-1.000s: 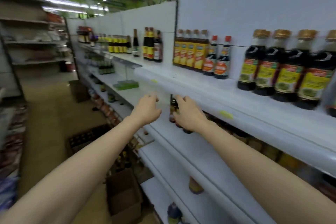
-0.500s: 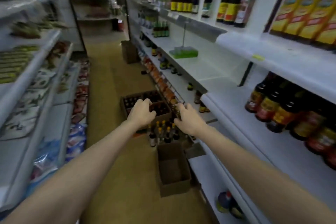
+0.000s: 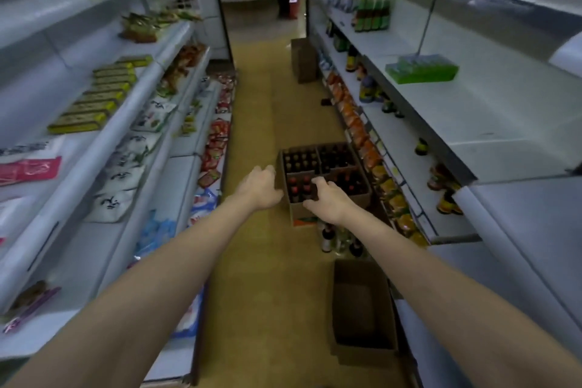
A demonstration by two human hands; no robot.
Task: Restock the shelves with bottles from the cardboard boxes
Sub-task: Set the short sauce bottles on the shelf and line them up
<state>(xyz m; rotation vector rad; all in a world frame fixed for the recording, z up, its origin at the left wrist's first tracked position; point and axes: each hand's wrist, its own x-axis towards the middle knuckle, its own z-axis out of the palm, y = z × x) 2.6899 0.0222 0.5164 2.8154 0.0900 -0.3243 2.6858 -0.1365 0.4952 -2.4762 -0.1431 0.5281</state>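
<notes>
Two bare forearms reach forward down a shop aisle, both hands empty. Nearest on the tan floor (image 3: 267,123), by the foot of the right-hand shelves (image 3: 472,148), an open empty box (image 3: 362,305) lies low in view. Just beyond it a small cluster of loose bottles (image 3: 337,238) stands on the floor, partly hidden by the right wrist. Left hand (image 3: 259,187): fingers relaxed and slightly curled, holding nothing, held at the left edge of the bottle box as seen from the head camera; contact cannot be judged. Right hand (image 3: 327,198): fingers spread and loosely bent, gripping nothing, seen over the near-left part of the same box. Bottle box (image 3: 324,176): open cardboard box on the floor, partitioned into sections, filled with upright dark bottles, some red-capped. Beside it, orange and yellow packets (image 3: 362,142) line the lowest right-hand shelf. Higher on the right, a flat green pack (image 3: 422,68) sits on a middle shelf; green-capped bottles (image 3: 373,14) stand farther back. Left-hand shelves (image 3: 104,142) carry white bags, red packets and yellow-labelled flat boxes. Far along the aisle a tall closed carton (image 3: 304,60) stands against the right-hand shelves.
</notes>
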